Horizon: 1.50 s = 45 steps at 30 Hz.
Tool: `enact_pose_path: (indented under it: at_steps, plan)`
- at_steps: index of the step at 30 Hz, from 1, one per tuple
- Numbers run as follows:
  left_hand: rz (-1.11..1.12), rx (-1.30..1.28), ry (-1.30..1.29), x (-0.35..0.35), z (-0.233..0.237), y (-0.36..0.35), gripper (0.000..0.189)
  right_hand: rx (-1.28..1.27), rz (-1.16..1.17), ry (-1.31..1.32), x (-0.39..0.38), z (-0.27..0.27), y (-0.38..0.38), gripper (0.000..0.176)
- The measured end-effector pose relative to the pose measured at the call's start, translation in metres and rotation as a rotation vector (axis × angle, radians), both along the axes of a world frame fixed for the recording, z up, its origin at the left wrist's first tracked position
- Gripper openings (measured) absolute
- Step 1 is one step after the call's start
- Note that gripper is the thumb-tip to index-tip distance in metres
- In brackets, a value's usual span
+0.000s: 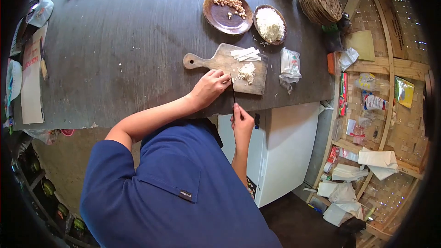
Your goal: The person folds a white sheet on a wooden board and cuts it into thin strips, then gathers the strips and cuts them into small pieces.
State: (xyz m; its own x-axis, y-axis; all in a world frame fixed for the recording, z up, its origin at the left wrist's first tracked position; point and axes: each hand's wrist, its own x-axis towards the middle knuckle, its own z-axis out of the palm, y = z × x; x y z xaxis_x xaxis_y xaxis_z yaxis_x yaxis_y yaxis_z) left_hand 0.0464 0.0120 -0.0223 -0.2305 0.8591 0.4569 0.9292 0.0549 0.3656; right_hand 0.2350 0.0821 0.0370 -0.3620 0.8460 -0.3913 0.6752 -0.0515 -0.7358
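Observation:
My right hand [242,121] is closed around the handle of a knife [233,93], whose thin dark blade points away from me over the cutting board's near edge. Beside the blade, my left hand [211,88] rests on the wooden cutting board [220,59] with its fingers curled in; what they pinch is mostly hidden. Just right of the blade lies a small heap of pale shreds [246,73]. Several white flat strips [246,54] are stacked near the board's far edge. The board's round handle points left.
Beyond the board stand a brown plate [212,20] of light brown chunks and a bowl [271,24] heaped with white shreds. A plastic packet [290,65] lies to the right. Woven baskets [320,3] sit at the back right. A white cabinet [289,147] stands below the table edge.

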Motion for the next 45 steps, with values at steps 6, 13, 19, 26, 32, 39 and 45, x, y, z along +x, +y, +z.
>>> enact_pose_path:
  at_steps: [6,13,19,26,32,39,45]
  plan:
    - [0.117,0.062,-0.070,0.011,-0.001,-0.001,0.023,-0.033,0.036,0.128,-0.014,-0.008,0.015,0.037]
    - [0.139,0.030,0.016,0.011,0.001,-0.002,0.023,-0.011,-0.026,-0.001,0.005,0.004,-0.010,0.038]
    - [0.092,-0.011,0.027,0.010,-0.002,-0.001,0.025,0.020,0.019,0.061,-0.020,-0.010,0.003,0.039]
    - [0.100,0.017,-0.008,0.009,-0.001,-0.001,0.024,0.102,0.018,-0.020,0.006,-0.005,-0.008,0.036]
    - [0.106,0.014,-0.026,0.009,-0.002,-0.001,0.024,0.043,-0.008,0.030,-0.021,-0.012,0.003,0.041]
    - [0.117,0.050,-0.028,0.008,-0.005,0.001,0.017,0.071,0.021,0.042,0.002,-0.003,-0.008,0.034]
    - [0.105,0.045,-0.025,0.008,-0.004,0.001,0.019,-0.038,-0.011,0.103,-0.018,-0.009,0.000,0.039]
